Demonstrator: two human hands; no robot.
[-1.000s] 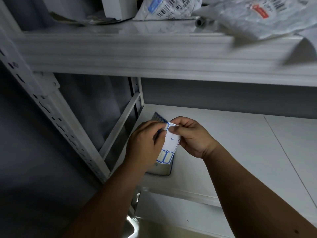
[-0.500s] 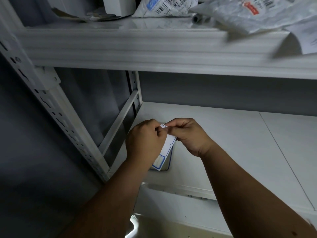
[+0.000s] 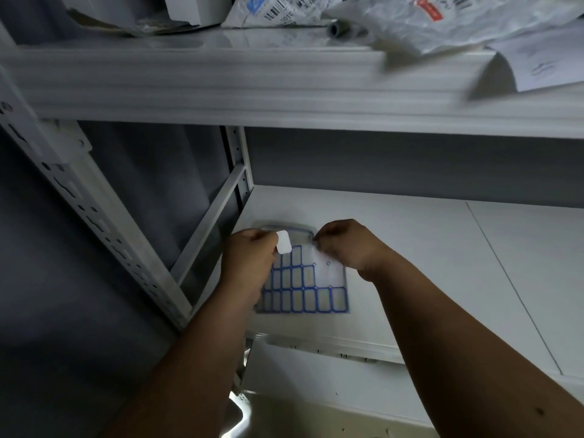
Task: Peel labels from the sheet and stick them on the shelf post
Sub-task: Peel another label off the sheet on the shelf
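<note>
The left hand (image 3: 249, 263) pinched a peeled label (image 3: 284, 242) above the sheet (image 3: 303, 286). The right hand (image 3: 346, 246) pinched the sheet's top edge; its fingertips were hidden.

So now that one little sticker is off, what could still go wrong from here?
The peeled label hangs from the left hand's fingertips; it might curl and stick to the fingers or itself. The label sheet is held only at one corner by the right hand, so it could flop or slip. The shelf post has punched holes; a label across them may grip poorly.
</note>
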